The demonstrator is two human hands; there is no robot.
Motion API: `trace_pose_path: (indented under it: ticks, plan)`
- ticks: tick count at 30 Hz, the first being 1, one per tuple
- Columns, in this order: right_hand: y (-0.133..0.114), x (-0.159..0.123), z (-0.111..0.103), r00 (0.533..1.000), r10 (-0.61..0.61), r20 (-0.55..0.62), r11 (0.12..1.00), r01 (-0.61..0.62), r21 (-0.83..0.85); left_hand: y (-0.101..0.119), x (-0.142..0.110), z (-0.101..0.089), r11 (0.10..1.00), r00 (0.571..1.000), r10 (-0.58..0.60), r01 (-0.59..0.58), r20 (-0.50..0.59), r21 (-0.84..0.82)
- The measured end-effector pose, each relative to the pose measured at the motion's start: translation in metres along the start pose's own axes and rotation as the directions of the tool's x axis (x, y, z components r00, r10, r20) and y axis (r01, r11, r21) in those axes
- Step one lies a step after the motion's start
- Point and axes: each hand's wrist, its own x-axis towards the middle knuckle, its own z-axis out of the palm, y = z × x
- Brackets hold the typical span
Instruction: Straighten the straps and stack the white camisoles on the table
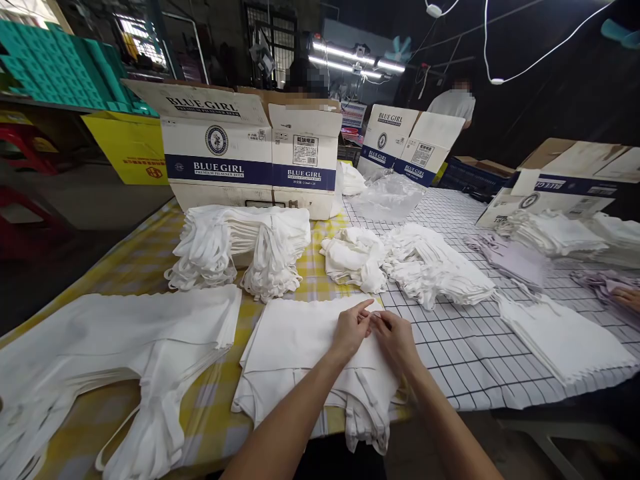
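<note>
As the left hand (351,328) and right hand (395,335) pinch the cloth (295,333) at its two-o'clock corner, edge work appears underway, needing steadiness next.

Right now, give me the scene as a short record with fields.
Hands: left hand and right hand, fingertips close together at the far right corner of the front garment stack; anything pinched is too small to tell
Left: another white stack on yellow checked cloth
Farther back: strappy white bundle, then a Blue Girl carton
Right: white heap on grid-patterned cloth
</note>
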Motion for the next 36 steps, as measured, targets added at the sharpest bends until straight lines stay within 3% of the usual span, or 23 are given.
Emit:
trace_pose_path:
  ticks: [4, 7, 10, 14, 17, 21, 26, 31, 36]
  plan:
    - [0.004, 0.004, -0.003, 0.998, 0.046, -0.04, 0.998, -0.048, -0.037, 0.014, -0.005, -0.003, 0.994, 0.997, 0.024, -0.016, -0.078, 0.106]
    - [0.012, 0.007, -0.004, 0.994, 0.096, -0.052, 0.994, -0.099, -0.056, 0.03, -0.015, -0.027, 0.969, 0.982, 0.061, -0.016, -0.178, 0.245]
    - [0.018, 0.01, -0.005, 0.99, 0.138, -0.04, 0.988, -0.141, -0.059, 0.042, -0.036, -0.077, 0.908, 0.943, 0.07, 0.074, -0.325, 0.411]
    - [0.019, 0.012, -0.005, 0.983, 0.184, -0.027, 0.981, -0.185, -0.053, 0.04, -0.065, -0.155, 0.745, 0.825, 0.046, 0.347, -0.563, 0.569]
    - [0.016, 0.011, -0.005, 0.98, 0.199, -0.005, 0.977, -0.199, -0.075, 0.031, -0.073, -0.186, 0.623, 0.801, -0.012, 0.474, -0.598, 0.622]
    - [0.013, 0.003, -0.006, 0.985, 0.17, 0.029, 0.977, -0.165, -0.138, 0.022, -0.067, -0.19, 0.534, 0.801, -0.081, 0.537, -0.593, 0.653]
    - [0.007, -0.01, -0.007, 0.985, 0.173, 0.022, 0.98, -0.17, -0.099, 0.018, -0.061, -0.186, 0.514, 0.798, -0.068, 0.543, -0.599, 0.664]
    - [-0.005, -0.011, -0.008, 0.976, 0.219, 0.022, 0.976, -0.219, 0.001, 0.018, -0.061, -0.185, 0.562, 0.807, -0.015, 0.495, -0.591, 0.663]
    - [-0.014, -0.009, -0.022, 0.981, 0.192, 0.0, 0.981, -0.192, 0.035, 0.036, -0.069, -0.179, 0.686, 0.812, 0.087, 0.371, -0.577, 0.625]
